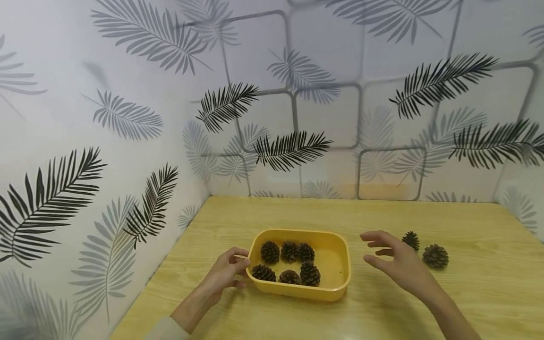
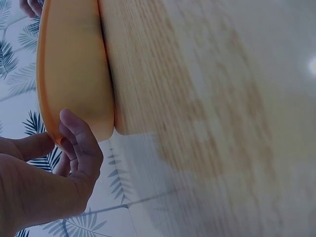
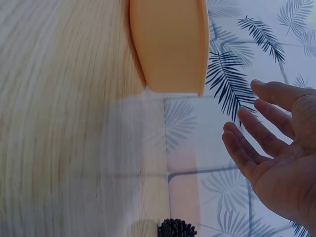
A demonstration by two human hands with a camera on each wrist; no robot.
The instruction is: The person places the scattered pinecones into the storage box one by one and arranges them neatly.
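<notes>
A yellow plastic bin (image 1: 335, 255) stands on the table with several brown pine cones (image 1: 310, 274) in its left and middle part; bare floor shows inside at the right. My left hand (image 1: 221, 276) holds the bin's left end. In the left wrist view, the left hand's thumb and fingers (image 2: 81, 131) pinch the bin's rim at the corner. My right hand (image 1: 399, 264) hovers to the right of the bin, fingers apart and loosely bent, holding nothing. Just past it, a small pine cone (image 1: 411, 240) and a wider pine cone (image 1: 435, 256) lie on the table.
The light wood table (image 1: 297, 212) meets a wall (image 1: 323, 113) behind it and another on the left, both covered in a dark and grey leaf pattern. Wood surface extends in front of the bin and to its right.
</notes>
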